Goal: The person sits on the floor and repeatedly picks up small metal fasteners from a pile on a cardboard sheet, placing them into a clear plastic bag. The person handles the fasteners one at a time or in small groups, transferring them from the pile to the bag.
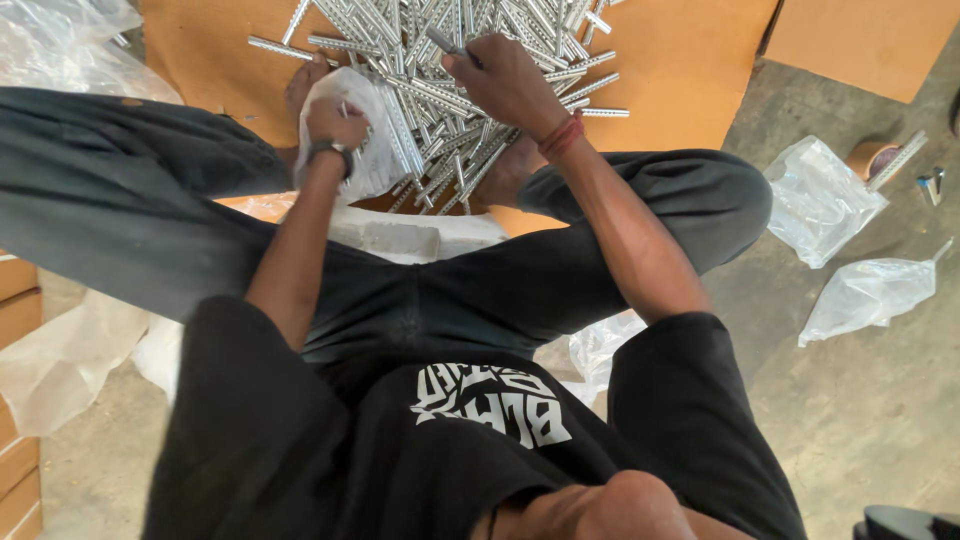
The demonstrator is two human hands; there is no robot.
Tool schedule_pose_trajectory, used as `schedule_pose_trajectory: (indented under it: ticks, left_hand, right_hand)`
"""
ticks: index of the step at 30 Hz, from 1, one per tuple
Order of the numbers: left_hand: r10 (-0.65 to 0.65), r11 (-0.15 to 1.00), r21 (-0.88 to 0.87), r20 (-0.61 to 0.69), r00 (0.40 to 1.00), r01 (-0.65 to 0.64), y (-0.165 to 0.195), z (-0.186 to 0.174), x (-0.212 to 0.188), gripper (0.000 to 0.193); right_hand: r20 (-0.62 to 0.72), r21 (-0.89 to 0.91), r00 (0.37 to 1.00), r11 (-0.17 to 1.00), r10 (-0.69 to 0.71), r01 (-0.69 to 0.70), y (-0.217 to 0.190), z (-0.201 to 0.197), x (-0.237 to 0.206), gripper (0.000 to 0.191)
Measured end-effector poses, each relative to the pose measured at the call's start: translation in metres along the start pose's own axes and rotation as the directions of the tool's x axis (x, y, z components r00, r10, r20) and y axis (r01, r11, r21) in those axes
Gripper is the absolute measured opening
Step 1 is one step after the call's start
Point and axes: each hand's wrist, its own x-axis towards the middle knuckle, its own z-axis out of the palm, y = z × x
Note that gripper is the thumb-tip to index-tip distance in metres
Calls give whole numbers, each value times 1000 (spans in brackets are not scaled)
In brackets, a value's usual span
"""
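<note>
Gripping clear plastic bag point(365, 130) in closed left hand point(335, 122), bag held at left edge of heap of perforated metal strips point(470, 60). Right hand point(505, 80) closed, pinching one metal strip point(447, 42) above heap. Heap lies on cardboard sheet point(690, 60) between crossed legs. Crumpled plastic bags point(820, 200) on concrete floor point(880, 420), well apart to right.

Black short-sleeved shirt point(300, 440) with white block lettering across the chest. Dark grey-green trousers point(120, 190), faded and slightly dusty over the knees. Dark band point(328, 148), possibly a watch, on the left wrist; red thread bracelet point(562, 137) on the right. Bare forearms, bare feet.
</note>
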Motion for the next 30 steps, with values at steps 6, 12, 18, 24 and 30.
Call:
schedule_pose_trajectory:
  ticks: [6,12,18,24,30]
  left_hand:
    - [532,685,-576,-23,846,-447,21,-67,3,19]
    - [168,-239,-969,18,986,59,37,-68,27,26]
    - [4,-441,-893,-96,995,-85,29,-52,37,24]
    - [45,-231,-963,-155,987,-141,55,-57,15,33]
    - [370,332,-920,-75,926,-207,76,-57,1,48]
  right_hand:
    - [34,90,997,993,72,-75,-19,-9,-3,37]
    - [169,291,986,956,-12,-38,-52,-12,-13,31]
    - [262,335,965,936,19,-110,-68,11,-22,32]
    - [137,207,990,978,-30,1,-71,20,-16,31]
    - [-63,288,997,957,48,-28,-76,-6,-11,19]
